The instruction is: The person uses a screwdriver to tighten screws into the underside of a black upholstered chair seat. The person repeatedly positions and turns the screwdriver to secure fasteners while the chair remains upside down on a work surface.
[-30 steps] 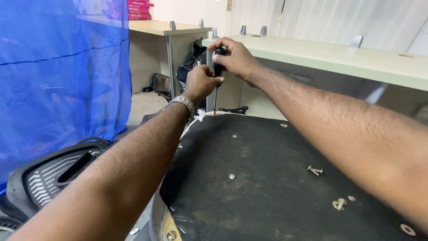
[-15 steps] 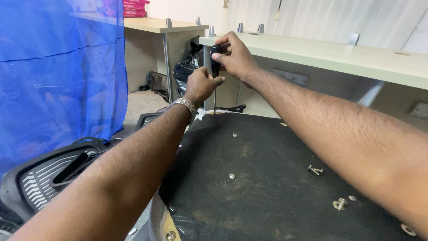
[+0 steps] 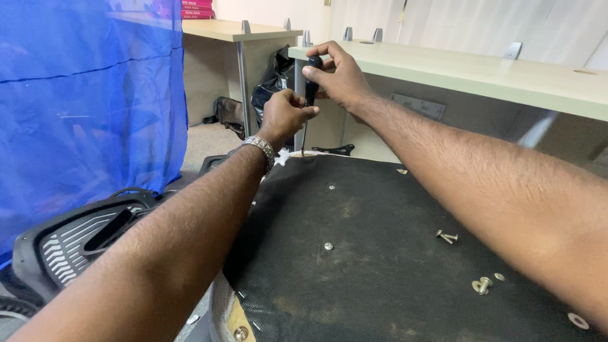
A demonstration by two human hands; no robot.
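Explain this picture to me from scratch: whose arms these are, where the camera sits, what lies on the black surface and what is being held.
There is no machine here. The picture comes from a camera worn on a person's head, looking down along their own two bare arms.

The right hand grips the black handle of a screwdriver, held upright with its thin shaft pointing down to the far edge of a black fabric-covered panel. The left hand, with a metal watch on its wrist, is closed around the tool just below the handle.

On the panel lie loose screws, another bolt with a washer, and a few fasteners set into the fabric. To the left are a blue mesh screen and a black plastic part with slots. Beyond stand pale desks.
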